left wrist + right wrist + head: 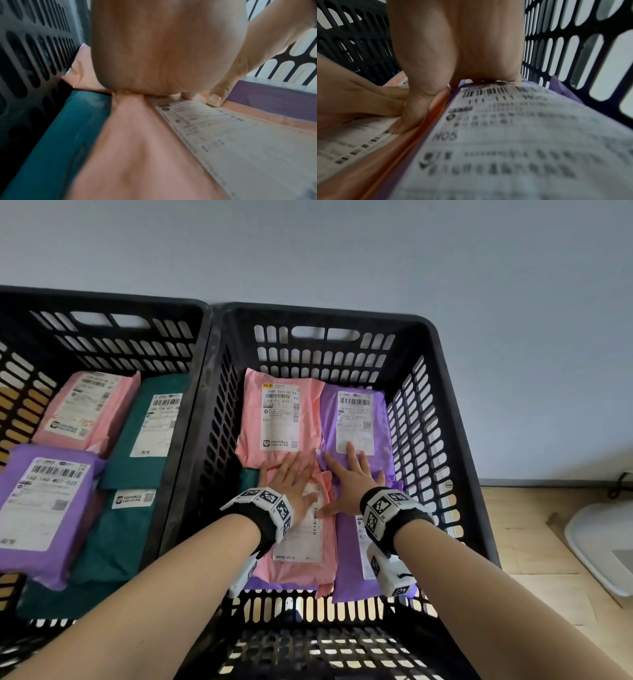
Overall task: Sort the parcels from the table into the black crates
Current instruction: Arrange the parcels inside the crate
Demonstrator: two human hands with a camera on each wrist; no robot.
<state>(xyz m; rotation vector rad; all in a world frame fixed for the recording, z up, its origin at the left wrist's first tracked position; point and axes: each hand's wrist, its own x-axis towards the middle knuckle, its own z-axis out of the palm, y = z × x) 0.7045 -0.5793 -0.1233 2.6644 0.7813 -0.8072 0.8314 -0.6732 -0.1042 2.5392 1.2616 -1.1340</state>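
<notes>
Both of my hands reach into the right black crate (pixel 325 314). My left hand (pixel 291 479) lies flat, fingers straight, where the far pink parcel (pixel 277 419) meets the near pink parcel (pixel 301 563). My right hand (pixel 354 477) is spread flat on the far purple parcel (pixel 356 419), with its thumb on the near pink parcel's label. A near purple parcel (pixel 349 570) lies under my right wrist. In the left wrist view the palm (pixel 163 47) presses pink wrap (pixel 128 142) beside a green parcel (pixel 56 135). The right wrist view shows the palm (pixel 462 47) over a purple parcel's label (pixel 505 135).
The left black crate (pixel 102 299) holds a pink parcel (pixel 89 409), a green parcel (pixel 150 433) and a purple parcel (pixel 44 501). The crates stand against a grey wall. A wooden floor and a white object (pixel 599 542) are at the right.
</notes>
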